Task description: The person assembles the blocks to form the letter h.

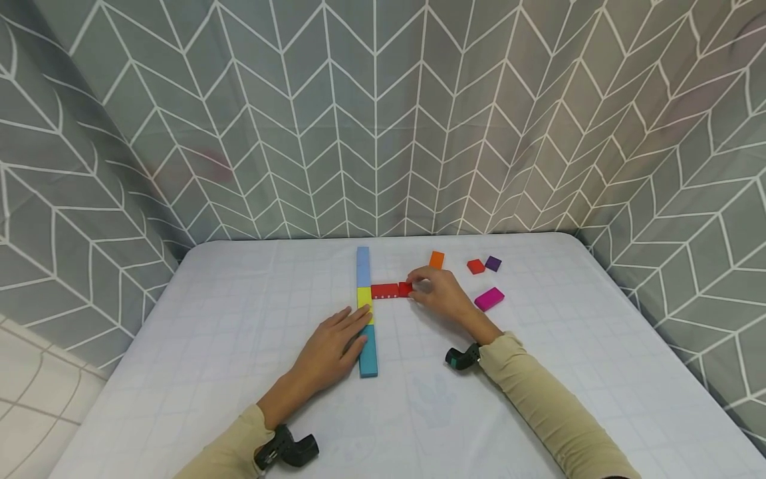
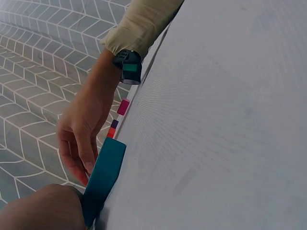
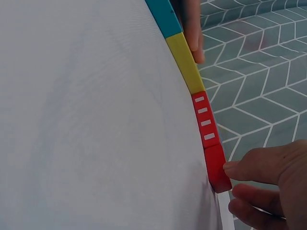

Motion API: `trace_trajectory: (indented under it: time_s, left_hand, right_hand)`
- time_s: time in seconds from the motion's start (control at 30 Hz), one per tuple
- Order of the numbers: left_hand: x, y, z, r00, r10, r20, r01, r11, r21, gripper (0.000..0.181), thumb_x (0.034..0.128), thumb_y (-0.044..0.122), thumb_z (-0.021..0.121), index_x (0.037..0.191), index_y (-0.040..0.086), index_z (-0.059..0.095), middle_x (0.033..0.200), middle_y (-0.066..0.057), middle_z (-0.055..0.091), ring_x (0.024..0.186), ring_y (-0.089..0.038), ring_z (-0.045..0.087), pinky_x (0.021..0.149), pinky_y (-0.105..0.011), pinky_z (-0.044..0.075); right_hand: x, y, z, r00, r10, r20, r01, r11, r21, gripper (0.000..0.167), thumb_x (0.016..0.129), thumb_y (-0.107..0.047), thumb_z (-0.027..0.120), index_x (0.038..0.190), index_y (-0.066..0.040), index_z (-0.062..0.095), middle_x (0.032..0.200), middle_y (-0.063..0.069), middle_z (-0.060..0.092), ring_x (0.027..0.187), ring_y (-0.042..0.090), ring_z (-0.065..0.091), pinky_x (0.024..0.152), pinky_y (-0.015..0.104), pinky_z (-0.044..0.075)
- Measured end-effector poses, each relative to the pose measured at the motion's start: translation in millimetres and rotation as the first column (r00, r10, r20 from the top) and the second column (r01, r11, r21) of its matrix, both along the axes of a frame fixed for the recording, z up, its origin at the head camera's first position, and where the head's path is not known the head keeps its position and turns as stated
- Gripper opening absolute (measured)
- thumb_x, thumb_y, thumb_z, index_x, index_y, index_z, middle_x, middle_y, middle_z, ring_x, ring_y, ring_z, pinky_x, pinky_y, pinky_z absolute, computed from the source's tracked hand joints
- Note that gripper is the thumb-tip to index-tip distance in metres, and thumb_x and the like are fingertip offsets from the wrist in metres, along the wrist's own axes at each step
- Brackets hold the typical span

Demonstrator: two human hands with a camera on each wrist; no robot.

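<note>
Beige sleeve [image 1: 235, 439] behind it, our left hand [image 1: 326, 349] rests with fingers straight across the yellow block [image 1: 364, 297]; the teal block [image 1: 369, 356] lies by its thumb, the blue block [image 1: 363, 266] beyond its fingertips, the three joined in a finished-looking line. Right of those fingertips, the long red block [image 1: 384, 291] meets the yellow one, and the small red block [image 1: 403, 289] touches its right end. We pinch that small one in our right hand [image 1: 441, 293], so this branch seems nearly settled. Just beyond that hand sits the orange block [image 1: 437, 259]; farther right, the loose red block [image 1: 475, 267], magenta block [image 1: 489, 299] and purple block [image 1: 493, 263] lie apart, four pieces seemingly left unplaced.
</note>
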State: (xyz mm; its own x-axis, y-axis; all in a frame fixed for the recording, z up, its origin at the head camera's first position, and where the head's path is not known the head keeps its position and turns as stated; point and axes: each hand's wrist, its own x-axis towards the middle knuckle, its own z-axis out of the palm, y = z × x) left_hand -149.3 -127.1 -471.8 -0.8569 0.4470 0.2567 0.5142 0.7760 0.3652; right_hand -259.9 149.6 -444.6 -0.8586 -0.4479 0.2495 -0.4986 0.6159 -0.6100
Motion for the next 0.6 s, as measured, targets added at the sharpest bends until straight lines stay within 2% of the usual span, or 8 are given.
trace_trajectory:
  time_s: [0.3,0.6]
  left_hand:
    - [0.1,0.2,-1.5,1.0,0.005,-0.006,-0.005,1.0,0.001,0.052,0.1072,0.034,0.058,0.155,0.013,0.052,0.16,0.001,0.045,0.148,-0.033,0.039,0.117,-0.053,0.034]
    - [-0.3,0.5,-2.2,1.0,0.007,-0.011,-0.007,1.0,0.001,0.052,0.1074,0.034,0.058,0.155,0.014,0.053,0.16,0.001,0.045,0.148,-0.033,0.039,0.118,-0.053,0.034]
  right_hand:
    - [-0.2,2.8,0.6,1.0,0.001,0.012,-0.001,1.0,0.0,0.028,0.091,-0.004,0.078,0.119,-0.002,0.074,0.117,0.008,0.072,0.113,0.03,0.064,0.101,0.047,0.052]
    - [-2.0,8.9,2.4,0.999,-0.006,-0.031,0.006,1.0,0.0,0.027,0.09,-0.003,0.079,0.117,-0.002,0.074,0.114,0.008,0.074,0.111,0.03,0.065,0.1,0.048,0.053]
